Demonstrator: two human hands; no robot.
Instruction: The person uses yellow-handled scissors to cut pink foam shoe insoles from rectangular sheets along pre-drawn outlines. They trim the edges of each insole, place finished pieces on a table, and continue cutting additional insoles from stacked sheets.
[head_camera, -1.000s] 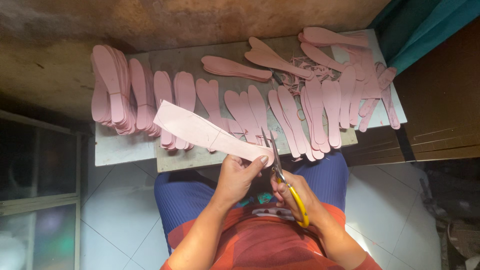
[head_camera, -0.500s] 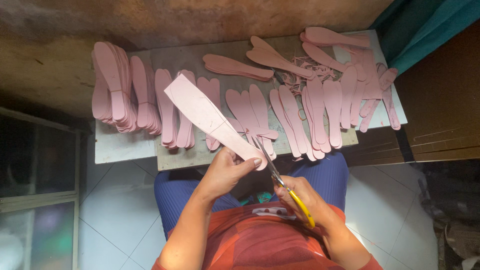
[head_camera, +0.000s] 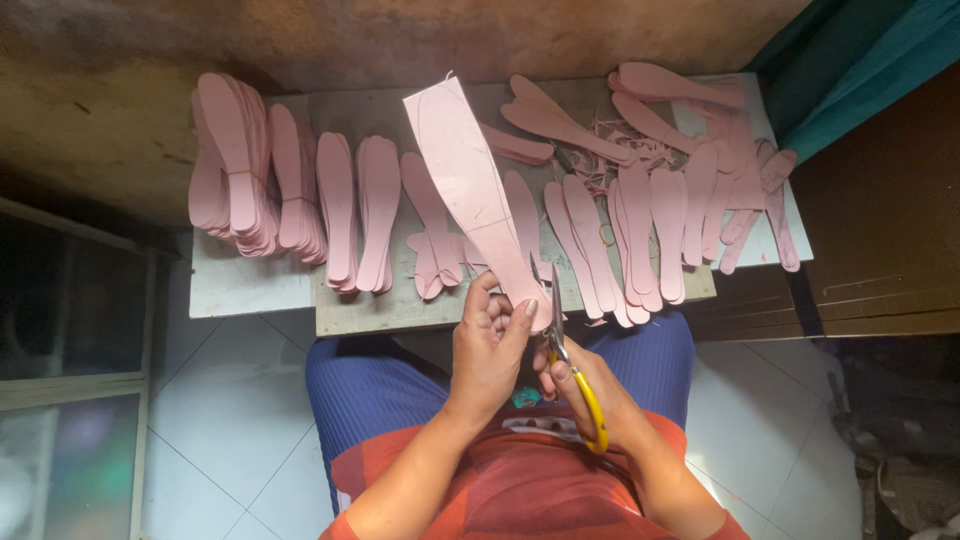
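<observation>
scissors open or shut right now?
Slightly open: the scissors' blades part in a narrow V at the pink sheet's lower edge.

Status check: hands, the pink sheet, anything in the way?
Left hand grips pink sheet at its near end. Right hand works yellow-handled scissors, blades at sheet's edge. Cut pink soles crowd the table behind.

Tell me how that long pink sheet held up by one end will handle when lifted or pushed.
The pink sheet probably is fairly stiff: gripped only at its lower end by the left hand, it stands out nearly straight without drooping. It looks thin and flat, so likely light. Flat like the cut pieces on the board, it should slide rather than roll.
</observation>
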